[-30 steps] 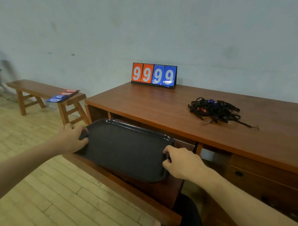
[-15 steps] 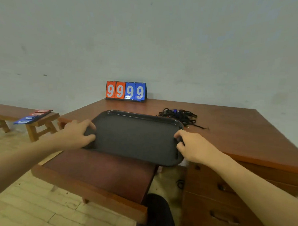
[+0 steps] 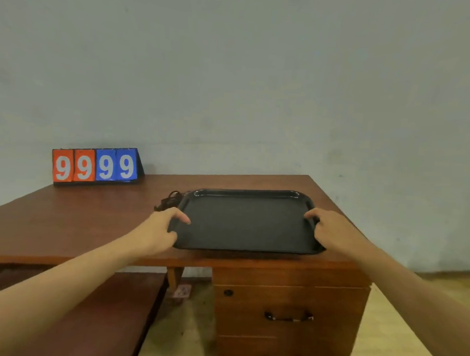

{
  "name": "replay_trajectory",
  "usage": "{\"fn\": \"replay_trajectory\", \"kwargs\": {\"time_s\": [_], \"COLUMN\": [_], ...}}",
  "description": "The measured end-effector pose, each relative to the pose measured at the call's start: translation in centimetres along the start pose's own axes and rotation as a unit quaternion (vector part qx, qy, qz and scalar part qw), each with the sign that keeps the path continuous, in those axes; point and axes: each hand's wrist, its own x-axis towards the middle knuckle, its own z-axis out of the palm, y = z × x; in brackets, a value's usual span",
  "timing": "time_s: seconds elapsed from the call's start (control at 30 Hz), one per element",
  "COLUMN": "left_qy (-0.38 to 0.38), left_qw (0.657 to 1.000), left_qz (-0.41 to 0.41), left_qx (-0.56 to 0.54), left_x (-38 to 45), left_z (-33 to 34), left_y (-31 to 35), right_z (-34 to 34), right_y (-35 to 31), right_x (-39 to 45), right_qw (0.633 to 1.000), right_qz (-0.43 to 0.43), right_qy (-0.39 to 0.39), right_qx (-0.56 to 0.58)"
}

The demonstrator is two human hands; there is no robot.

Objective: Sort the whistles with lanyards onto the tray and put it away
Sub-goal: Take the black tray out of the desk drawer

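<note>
A black rectangular tray sits over the right end of the wooden desk, near its front edge. My left hand grips the tray's left rim, thumb on top. My right hand grips the right rim the same way. The tray holds nothing. A tangle of black lanyards with whistles lies on the desk just behind the tray's left far corner, mostly hidden by the tray and my left hand.
A flip scoreboard reading 9999 stands at the desk's back left by the wall. Drawers with handles fill the desk's right side. A low wooden bench stands in front at the lower left.
Both hands have carried the tray from above the bench up and to the right, over the desk's right end. The lanyard pile now lies at the tray's left far corner.
</note>
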Motion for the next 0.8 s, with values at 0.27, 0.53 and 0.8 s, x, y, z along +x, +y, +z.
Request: {"fn": "replay_trajectory", "kwargs": {"time_s": [0.27, 0.53, 0.8], "left_qy": [-0.019, -0.028, -0.018], "left_qw": [0.998, 0.997, 0.997], "left_qz": [0.010, -0.012, 0.024], "left_qx": [-0.066, -0.064, -0.067], "left_x": [8.0, 10.5, 11.1], "left_z": [8.3, 12.4, 13.8], "left_y": [5.7, 6.8, 5.6], "right_z": [0.0, 2.7, 4.1], "right_y": [8.9, 13.2, 14.9], "right_x": [5.8, 9.1, 9.7], "right_qw": [0.996, 0.993, 0.993], "right_qz": [0.091, 0.119, 0.108], "right_qy": [0.015, 0.022, 0.038], "right_qx": [0.016, 0.009, -0.028]}}
